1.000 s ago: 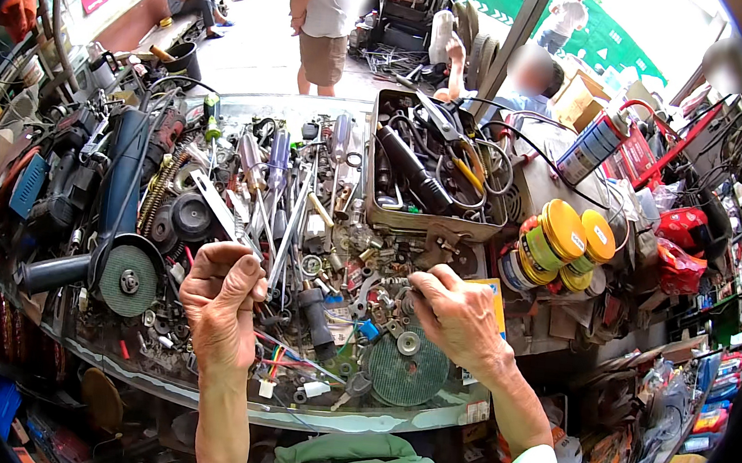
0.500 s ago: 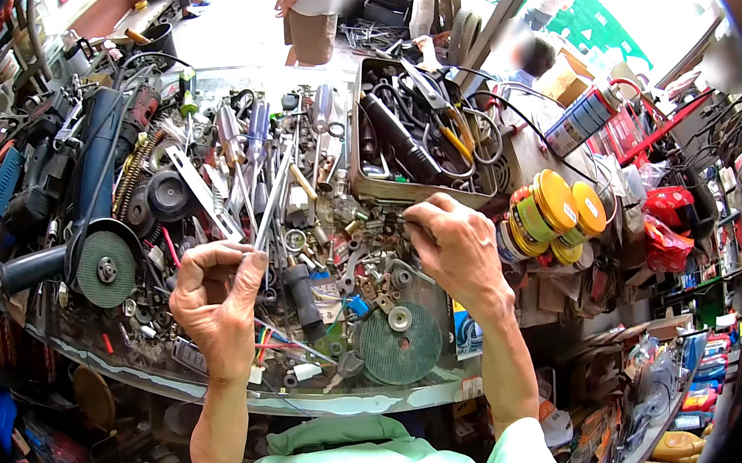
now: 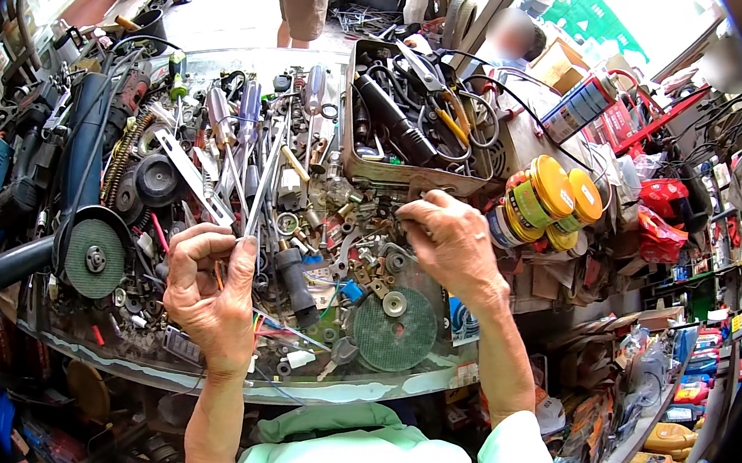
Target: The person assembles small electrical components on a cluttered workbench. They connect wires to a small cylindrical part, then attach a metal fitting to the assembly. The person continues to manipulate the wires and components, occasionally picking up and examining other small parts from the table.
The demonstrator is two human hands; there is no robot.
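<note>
Left hand (image 3: 212,298), lower left of centre, pinches; contents unclear! Right hand (image 3: 457,248), mid-frame, curls by metal parts (image 3: 376,270), grip hidden.

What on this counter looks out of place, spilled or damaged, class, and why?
The small loose metal parts near the right hand look disordered: they lie mixed and unsorted across the clear glass counter. A flat, round green abrasive disc lies there unmounted, a small silver metal ring resting on it. No damage is clear.
</note>
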